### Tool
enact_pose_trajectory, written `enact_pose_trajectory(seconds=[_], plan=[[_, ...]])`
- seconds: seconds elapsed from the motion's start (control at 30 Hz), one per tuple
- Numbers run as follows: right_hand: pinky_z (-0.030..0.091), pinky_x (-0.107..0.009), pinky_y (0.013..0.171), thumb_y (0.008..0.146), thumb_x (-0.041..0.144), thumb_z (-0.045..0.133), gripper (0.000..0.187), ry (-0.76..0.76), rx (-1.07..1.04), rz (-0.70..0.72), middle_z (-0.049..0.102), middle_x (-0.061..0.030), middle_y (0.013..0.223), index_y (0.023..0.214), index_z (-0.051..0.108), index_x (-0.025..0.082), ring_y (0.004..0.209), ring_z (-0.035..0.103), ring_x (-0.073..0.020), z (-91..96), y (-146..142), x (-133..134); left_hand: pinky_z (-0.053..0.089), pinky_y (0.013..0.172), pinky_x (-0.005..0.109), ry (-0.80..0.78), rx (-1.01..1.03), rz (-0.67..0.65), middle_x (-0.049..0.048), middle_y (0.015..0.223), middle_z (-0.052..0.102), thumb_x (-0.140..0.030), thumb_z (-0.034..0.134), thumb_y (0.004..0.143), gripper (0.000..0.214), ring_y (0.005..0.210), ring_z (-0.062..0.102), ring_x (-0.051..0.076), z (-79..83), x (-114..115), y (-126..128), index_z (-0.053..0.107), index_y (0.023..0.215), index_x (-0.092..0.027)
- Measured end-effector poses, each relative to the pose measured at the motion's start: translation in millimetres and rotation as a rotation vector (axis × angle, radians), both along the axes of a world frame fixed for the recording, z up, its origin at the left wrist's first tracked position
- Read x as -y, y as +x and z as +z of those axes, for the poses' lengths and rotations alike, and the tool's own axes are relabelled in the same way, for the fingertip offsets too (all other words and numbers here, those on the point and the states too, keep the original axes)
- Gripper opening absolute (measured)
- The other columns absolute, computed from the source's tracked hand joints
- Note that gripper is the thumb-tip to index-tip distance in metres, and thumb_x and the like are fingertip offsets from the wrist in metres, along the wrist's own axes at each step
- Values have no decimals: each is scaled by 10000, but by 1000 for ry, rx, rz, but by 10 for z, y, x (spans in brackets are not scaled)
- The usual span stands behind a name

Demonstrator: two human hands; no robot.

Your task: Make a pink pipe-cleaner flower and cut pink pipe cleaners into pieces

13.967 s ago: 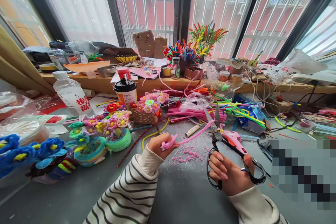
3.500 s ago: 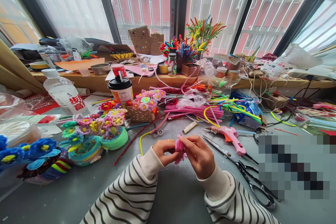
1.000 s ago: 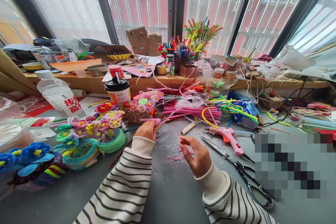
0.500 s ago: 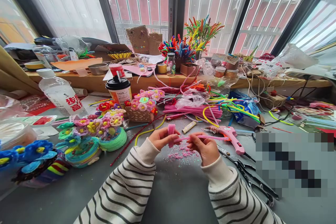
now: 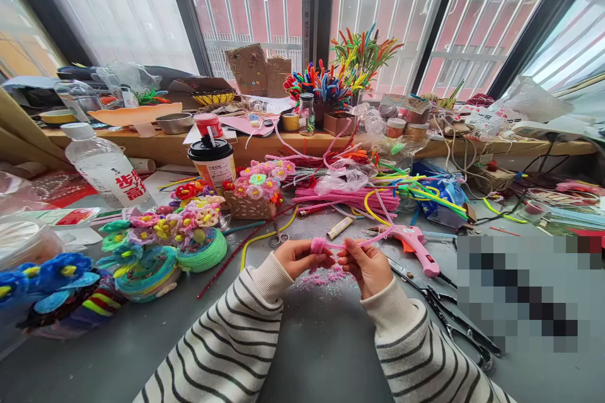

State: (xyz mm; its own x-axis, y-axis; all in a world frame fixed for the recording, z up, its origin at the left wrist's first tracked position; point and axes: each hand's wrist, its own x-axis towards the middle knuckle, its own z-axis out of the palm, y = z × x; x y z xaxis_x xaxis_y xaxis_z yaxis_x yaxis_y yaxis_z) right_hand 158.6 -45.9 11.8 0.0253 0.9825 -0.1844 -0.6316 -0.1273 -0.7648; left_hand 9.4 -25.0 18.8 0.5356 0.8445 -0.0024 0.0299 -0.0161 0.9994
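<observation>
A pink pipe cleaner (image 5: 336, 246) runs between my two hands, wound into a small coil (image 5: 318, 245) at its left end. My left hand (image 5: 302, 259) is closed on the coil, thumb and fingers pinching it. My right hand (image 5: 365, 266) pinches the straight part a short way off, and the free end trails to the right toward the glue gun. Under my hands, pink fuzz scraps and glitter (image 5: 326, 278) lie scattered on the grey table (image 5: 331, 352).
A pink glue gun (image 5: 416, 245) and black-handled scissors (image 5: 458, 321) lie to the right. Small scissors (image 5: 279, 238) rest behind my left hand. Pipe-cleaner flower pots (image 5: 201, 252), a water bottle (image 5: 111, 167) and a lidded cup (image 5: 212, 164) stand left. Pink pipe cleaners (image 5: 350, 200) are piled behind.
The coil has tilted over and moved slightly right, and my hands have come closer together. Small scissors behind my left hand now show. The camera view has shifted slightly.
</observation>
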Motion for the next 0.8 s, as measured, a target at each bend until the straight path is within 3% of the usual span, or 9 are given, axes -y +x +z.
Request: enact_pose_trajectory(seconds=[0.33, 0.5, 0.67, 0.8], plan=[[469, -73, 342, 529, 181, 682, 165, -146, -223, 166, 605, 5, 473, 558, 545, 93, 385, 569, -71, -105, -53, -22, 384, 481, 199, 125, -162, -13, 70, 658, 620, -321, 508, 666, 321, 497, 481, 82, -52, 22, 41, 571, 858, -71], [464, -51, 343, 602, 188, 638, 155, -189, -299, 219, 594, 23, 470, 548, 525, 97, 376, 561, -46, -100, -44, -35, 409, 516, 218, 208, -289, 20, 103, 708, 632, -324, 479, 684, 342, 560, 528, 121, -45, 21, 36, 568, 882, -60], [445, -24, 343, 602, 189, 636, 153, -221, -397, 243, 588, 38, 462, 541, 533, 94, 365, 538, -9, -32, -2, -30, 414, 690, 246, 237, -242, 7, 71, 823, 622, -340, 489, 669, 328, 759, 549, 170, -32, 24, 34, 583, 856, -87], [421, -12, 321, 574, 198, 650, 155, -230, -454, 256, 575, 54, 455, 528, 535, 105, 356, 521, 5, 14, 36, -30, 417, 628, 236, 235, -342, 60, 35, 713, 633, -373, 483, 657, 335, 689, 555, 169, -113, -17, 5, 608, 796, -95]])
